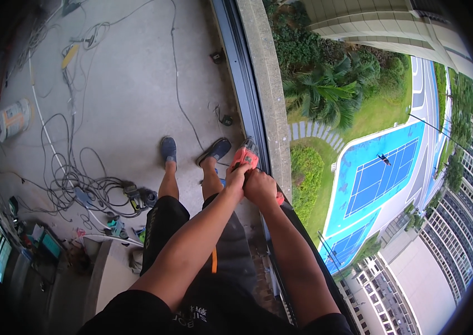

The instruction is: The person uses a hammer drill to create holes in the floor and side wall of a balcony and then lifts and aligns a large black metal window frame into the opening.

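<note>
Both my hands are closed around a red cordless drill (246,158) held in front of my legs. My left hand (236,181) wraps the drill from the left, close behind its red body. Pressed up beside it, my right hand (260,186) grips the handle, and part of the red base shows below that hand. The drill's dark front end points away from me, over the near part of a dark metal window track (247,92). Whether its tip touches the track, I cannot tell. My fingers hide most of the handle.
A concrete ledge (273,95) borders the track, with a long drop beyond to greenery and a blue sports court (384,176). Coiled cables (94,187) sprawl across the floor at left, near a bucket (14,120). A thin black cord (176,72) runs toward my shoes (215,149).
</note>
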{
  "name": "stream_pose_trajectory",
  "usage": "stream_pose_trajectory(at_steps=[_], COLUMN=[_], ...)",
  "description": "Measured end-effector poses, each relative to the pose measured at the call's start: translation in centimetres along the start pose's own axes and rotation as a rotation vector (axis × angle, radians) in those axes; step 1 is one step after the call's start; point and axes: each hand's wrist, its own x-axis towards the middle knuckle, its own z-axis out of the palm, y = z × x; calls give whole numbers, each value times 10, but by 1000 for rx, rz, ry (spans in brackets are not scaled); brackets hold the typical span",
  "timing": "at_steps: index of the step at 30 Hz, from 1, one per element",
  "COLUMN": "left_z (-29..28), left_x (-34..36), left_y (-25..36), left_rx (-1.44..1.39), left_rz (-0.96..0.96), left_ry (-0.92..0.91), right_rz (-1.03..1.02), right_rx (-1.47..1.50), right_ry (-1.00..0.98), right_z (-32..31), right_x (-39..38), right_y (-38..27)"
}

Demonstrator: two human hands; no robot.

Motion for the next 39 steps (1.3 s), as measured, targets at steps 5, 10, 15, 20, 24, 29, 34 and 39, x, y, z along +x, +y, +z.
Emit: stream_pose_trajectory(at_steps=[5, 10, 15, 20, 24, 29, 34, 39], left_z=[3, 2, 4, 7, 1, 0, 1, 8], left_x=[-4, 10, 6, 7, 28, 42, 44, 30], left_y=[5, -6, -4, -3, -25, -36, -38, -23], left_rx=[68, 46, 9, 20, -10, -78, -94, -58], left_rz=[-12, 0, -27, -53, -38, -24, -32, -34], left_ry=[51, 14, 9, -27, -33, -91, -109, -85], right_rz=[-8, -21, -28, -11, -16, -24, -40, -35], right_rx=[10, -17, -27, -20, -8, -26, -36, -19], right_ry=[15, 11, -10, -7, -4, -3, -9, -3], right_z=[0, -3, -1, 0, 3, -1, -1, -1], right_x=[3, 4, 5, 7, 9, 10, 12, 13], right_y=[1, -1, 2, 4, 7, 6, 8, 9])
